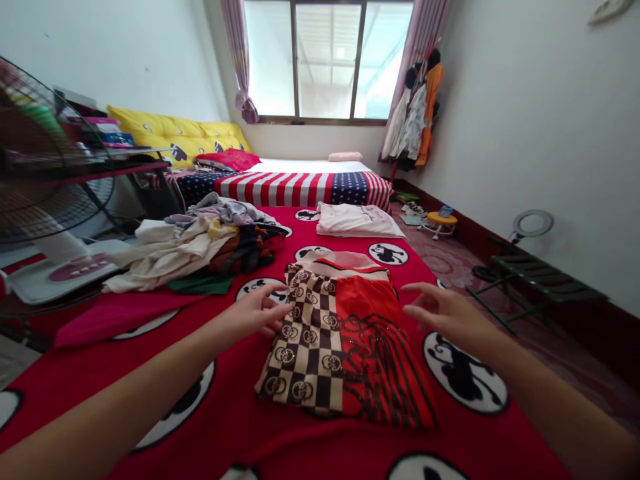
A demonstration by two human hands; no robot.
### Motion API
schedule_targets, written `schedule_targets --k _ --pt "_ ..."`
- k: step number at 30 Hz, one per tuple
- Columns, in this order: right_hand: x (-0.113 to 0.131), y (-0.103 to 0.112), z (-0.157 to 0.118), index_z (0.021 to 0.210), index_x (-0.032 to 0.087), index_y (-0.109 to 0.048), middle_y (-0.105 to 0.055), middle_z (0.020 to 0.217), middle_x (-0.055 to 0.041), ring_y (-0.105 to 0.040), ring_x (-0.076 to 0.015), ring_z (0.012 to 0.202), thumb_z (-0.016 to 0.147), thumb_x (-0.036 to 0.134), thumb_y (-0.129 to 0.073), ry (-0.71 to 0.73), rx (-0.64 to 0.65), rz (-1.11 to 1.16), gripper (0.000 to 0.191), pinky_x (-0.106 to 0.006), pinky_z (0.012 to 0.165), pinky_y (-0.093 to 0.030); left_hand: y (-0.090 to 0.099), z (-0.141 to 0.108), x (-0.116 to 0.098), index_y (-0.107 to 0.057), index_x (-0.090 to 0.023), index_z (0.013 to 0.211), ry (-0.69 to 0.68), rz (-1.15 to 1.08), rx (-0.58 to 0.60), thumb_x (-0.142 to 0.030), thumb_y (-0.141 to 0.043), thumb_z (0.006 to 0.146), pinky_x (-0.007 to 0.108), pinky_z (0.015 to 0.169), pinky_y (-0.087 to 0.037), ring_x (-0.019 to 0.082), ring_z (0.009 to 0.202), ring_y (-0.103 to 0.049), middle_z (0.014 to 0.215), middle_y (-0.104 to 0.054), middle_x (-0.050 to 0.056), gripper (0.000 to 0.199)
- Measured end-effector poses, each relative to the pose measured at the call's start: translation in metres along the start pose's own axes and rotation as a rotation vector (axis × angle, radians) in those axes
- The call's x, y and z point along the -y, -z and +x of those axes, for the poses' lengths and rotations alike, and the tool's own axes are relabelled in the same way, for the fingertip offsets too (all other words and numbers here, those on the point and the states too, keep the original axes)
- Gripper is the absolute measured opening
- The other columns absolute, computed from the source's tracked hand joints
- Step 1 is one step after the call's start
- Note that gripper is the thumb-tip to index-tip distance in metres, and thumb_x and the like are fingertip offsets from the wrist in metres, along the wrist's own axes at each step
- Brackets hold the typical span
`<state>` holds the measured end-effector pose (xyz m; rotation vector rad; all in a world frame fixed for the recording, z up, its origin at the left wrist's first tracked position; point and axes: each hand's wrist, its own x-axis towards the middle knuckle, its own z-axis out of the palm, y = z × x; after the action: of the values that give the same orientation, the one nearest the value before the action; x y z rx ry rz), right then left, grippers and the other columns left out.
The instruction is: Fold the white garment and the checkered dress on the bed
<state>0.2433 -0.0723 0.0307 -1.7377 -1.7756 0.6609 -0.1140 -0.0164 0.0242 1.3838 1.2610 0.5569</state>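
Observation:
A folded garment (345, 340), half checkered in beige and brown and half red with black lines, lies flat on the red patterned bedspread (225, 407). Its sheer pinkish neckline with a dark and red trim points away from me. My left hand (263, 310) is at the garment's left edge, fingers apart and loosely curled; whether the fingertips touch the cloth I cannot tell. Off the right edge hovers my right hand (435, 310), its fingers spread with nothing in them. Beyond the garment sits a folded white garment (357, 220).
A heap of loose clothes (200, 243) is piled on the left, with a magenta cloth (120, 317) in front. A fan (55, 160) stands at the far left. On the right are a green folding stool (535, 287) and a yellow stool (441, 219). Another bed (285, 190) stands under the window.

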Motion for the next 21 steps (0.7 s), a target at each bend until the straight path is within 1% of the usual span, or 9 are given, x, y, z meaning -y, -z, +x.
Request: schedule_targets --k 3,5,8,10,13,15,17,19,21 --pt "0.000 -0.003 0.053 0.097 0.016 -0.066 -0.067 0.065 -0.0026 -0.064 -0.0170 0.057 0.077 0.035 -0.063 -0.048 -0.102 0.037 0.028 -0.027 0.057 -0.046 -0.004 0.041 -0.017 -0.049 -0.018 0.125 -0.070 0.002 -0.118 -0.056 -0.073 0.063 0.026 0.056 -0.050 0.018 0.067 -0.065 0.082 -0.067 0.006 0.076" --pt "-0.005 -0.015 0.074 0.093 0.013 -0.066 -0.068 0.067 -0.0043 -0.065 -0.0172 0.059 0.077 0.032 -0.062 -0.088 -0.173 0.077 0.026 -0.027 0.058 -0.046 -0.008 0.062 -0.023 -0.054 -0.016 0.119 -0.117 0.073 -0.210 -0.059 -0.069 0.065 0.024 0.054 -0.048 0.019 0.068 -0.064 0.084 -0.068 0.007 0.071" --pt "-0.017 -0.036 0.083 0.095 0.013 -0.066 -0.070 0.079 -0.0070 -0.064 -0.0172 0.065 0.078 0.034 -0.059 -0.068 -0.359 0.063 0.028 -0.028 0.063 -0.047 -0.014 0.080 -0.022 -0.062 -0.014 0.111 -0.229 0.244 -0.356 -0.061 -0.066 0.066 0.026 0.059 -0.047 0.023 0.077 -0.065 0.087 -0.070 0.009 0.065" --pt "-0.024 -0.044 0.080 0.096 0.016 -0.067 -0.071 0.087 -0.0074 -0.063 -0.0176 0.069 0.079 0.038 -0.057 -0.033 -0.440 0.011 0.030 -0.029 0.068 -0.047 -0.016 0.085 -0.016 -0.066 -0.014 0.106 -0.318 0.302 -0.398 -0.061 -0.063 0.069 0.027 0.062 -0.046 0.024 0.079 -0.066 0.086 -0.071 0.010 0.060" --pt "-0.024 -0.044 0.071 0.097 0.019 -0.067 -0.071 0.086 -0.0061 -0.062 -0.0178 0.069 0.081 0.046 -0.055 -0.066 -0.424 -0.086 0.034 -0.030 0.068 -0.045 -0.017 0.090 -0.004 -0.070 -0.014 0.099 -0.372 0.245 -0.392 -0.063 -0.056 0.074 0.027 0.063 -0.045 0.024 0.077 -0.066 0.081 -0.072 0.009 0.056" --pt "-0.021 -0.041 0.065 0.100 0.019 -0.066 -0.070 0.082 -0.0056 -0.062 -0.0185 0.069 0.081 0.051 -0.054 -0.104 -0.354 -0.156 0.039 -0.029 0.065 -0.043 -0.017 0.093 0.001 -0.071 -0.014 0.094 -0.381 0.174 -0.382 -0.063 -0.054 0.076 0.027 0.063 -0.045 0.024 0.078 -0.066 0.082 -0.073 0.009 0.056" --pt "-0.018 -0.040 0.061 0.106 0.019 -0.065 -0.070 0.081 -0.0061 -0.063 -0.0201 0.072 0.079 0.055 -0.055 -0.124 -0.284 -0.225 0.045 -0.029 0.062 -0.042 -0.018 0.096 0.005 -0.071 -0.013 0.093 -0.386 0.158 -0.390 -0.063 -0.057 0.074 0.026 0.061 -0.044 0.023 0.075 -0.065 0.079 -0.072 0.008 0.055" --pt "-0.016 -0.041 0.059 0.112 0.019 -0.063 -0.070 0.084 -0.0065 -0.064 -0.0213 0.074 0.077 0.049 -0.060 -0.119 -0.244 -0.266 0.046 -0.029 0.061 -0.042 -0.019 0.098 0.007 -0.070 -0.015 0.092 -0.389 0.209 -0.422 -0.060 -0.064 0.069 0.025 0.058 -0.042 0.021 0.070 -0.064 0.073 -0.070 0.005 0.051" --pt "-0.017 -0.044 0.059 0.112 0.020 -0.062 -0.070 0.085 -0.0057 -0.064 -0.0206 0.074 0.076 0.037 -0.061 -0.070 -0.243 -0.235 0.040 -0.029 0.063 -0.043 -0.021 0.098 0.007 -0.069 -0.017 0.088 -0.399 0.291 -0.456 -0.055 -0.069 0.066 0.024 0.055 -0.039 0.019 0.064 -0.061 0.067 -0.068 0.002 0.043"
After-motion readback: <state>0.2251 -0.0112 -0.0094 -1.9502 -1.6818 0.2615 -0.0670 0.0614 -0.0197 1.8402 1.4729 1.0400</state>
